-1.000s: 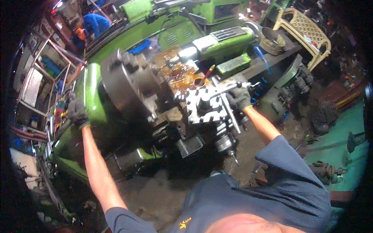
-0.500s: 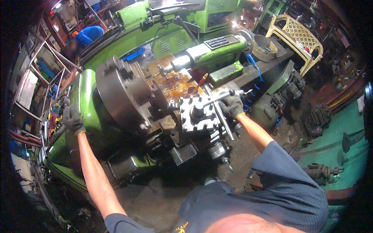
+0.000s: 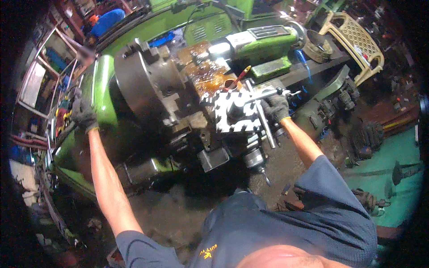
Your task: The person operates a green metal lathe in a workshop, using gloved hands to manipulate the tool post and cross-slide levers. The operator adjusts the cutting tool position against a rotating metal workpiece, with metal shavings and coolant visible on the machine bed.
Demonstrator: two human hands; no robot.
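A large green metal lathe lies before me, with a dark round chuck (image 3: 138, 85) left of centre. My left hand (image 3: 85, 115), in a dark grey glove, is at the left end of the green headstock cover (image 3: 105, 82). Its fingers are too blurred to show what they touch. My right hand (image 3: 278, 108), gloved too, is curled beside the bright square tool post (image 3: 225, 125), just under a ball-ended lever (image 3: 263, 94) and against a long steel bar (image 3: 267, 125). What its fingers hold is hidden. A brush (image 3: 243, 73) stands in a small cup (image 3: 230, 84) behind the tool post.
The green tailstock (image 3: 266, 44) sits at the back on the lathe bed. Brown oily fluid (image 3: 208, 73) coats the plate beside the chuck. A cream plastic chair (image 3: 353, 40) and a round pan (image 3: 319, 49) are at the back right. Someone in blue (image 3: 107, 22) bends at the far left.
My view has shifted, so the lathe appears higher and slightly further right. Both hands keep about the same places on the machine.
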